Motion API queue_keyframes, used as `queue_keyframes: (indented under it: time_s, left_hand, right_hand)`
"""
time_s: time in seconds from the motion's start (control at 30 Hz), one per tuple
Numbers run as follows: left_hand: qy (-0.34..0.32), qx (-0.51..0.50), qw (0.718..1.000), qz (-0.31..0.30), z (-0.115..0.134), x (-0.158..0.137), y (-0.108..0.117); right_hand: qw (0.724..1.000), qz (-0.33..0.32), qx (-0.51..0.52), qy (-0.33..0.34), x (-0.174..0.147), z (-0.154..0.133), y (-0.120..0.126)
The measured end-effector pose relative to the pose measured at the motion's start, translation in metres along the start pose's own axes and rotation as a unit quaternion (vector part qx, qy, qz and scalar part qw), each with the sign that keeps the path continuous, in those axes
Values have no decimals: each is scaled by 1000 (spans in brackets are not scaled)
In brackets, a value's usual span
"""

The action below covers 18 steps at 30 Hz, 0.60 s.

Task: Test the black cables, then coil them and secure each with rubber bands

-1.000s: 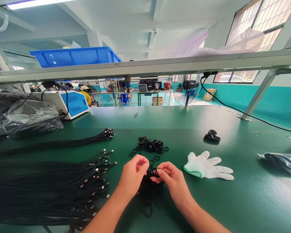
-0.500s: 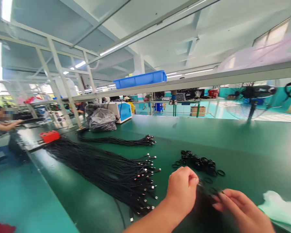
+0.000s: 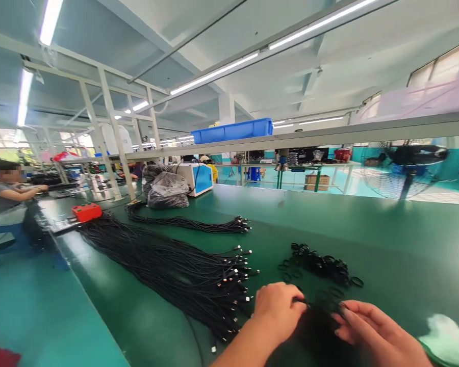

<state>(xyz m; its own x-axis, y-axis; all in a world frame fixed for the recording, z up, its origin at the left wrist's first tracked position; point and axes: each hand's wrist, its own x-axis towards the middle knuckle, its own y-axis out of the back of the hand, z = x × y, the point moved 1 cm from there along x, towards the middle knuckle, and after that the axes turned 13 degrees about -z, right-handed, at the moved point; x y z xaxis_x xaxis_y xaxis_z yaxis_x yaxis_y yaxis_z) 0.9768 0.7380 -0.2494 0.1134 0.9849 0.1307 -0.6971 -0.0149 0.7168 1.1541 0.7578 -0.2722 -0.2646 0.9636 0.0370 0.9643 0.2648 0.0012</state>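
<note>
Fingers curled, my left hand [image 3: 278,312] grips a black cable [image 3: 300,299], whose short dark end shows at the fingertips. A dark, blurred mass of black cable [image 3: 319,334] hangs below and between my hands. Thumb and fingertips pinched, my right hand [image 3: 377,326] holds a small black loop that looks like a rubber ring, though blur hides its outline. Just beyond the hands lies a heap of black rings [image 3: 321,262], with several loose ones around it. To the left, a wide spread of black cables [image 3: 156,265] ends in metal-tipped plugs close to my left wrist.
A smaller cable bundle [image 3: 191,223] lies behind the large one, near a grey plastic bag [image 3: 167,189] and a blue-and-white machine [image 3: 199,179]. A red box [image 3: 87,212] sits at the far left. Overhead runs a shelf with a blue tray [image 3: 233,131]. A person [image 3: 7,191] sits left.
The view has shifted slightly, so the bench scene sits a little further right and lower. My left hand has moved slightly left and down, widening the gap between my hands.
</note>
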Motion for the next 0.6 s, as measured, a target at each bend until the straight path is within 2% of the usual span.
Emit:
queue_keyframes:
  time_s: [0.1,0.2,0.43,0.6]
  left_hand:
    - [-14,-26,999,15,0,2,4]
    - [-39,-77,996,8,5,3,0]
    - [-57,-205,974,-73,20,-4,-15]
    - [-46,-272,957,-94,17,0,-16]
  right_hand:
    - [999,9,13,43,-10,-5,-6]
    - [997,-35,34,67,-11,0,-11]
    - [987,-104,88,89,-7,4,-16]
    - [979,-132,129,86,-8,4,-16]
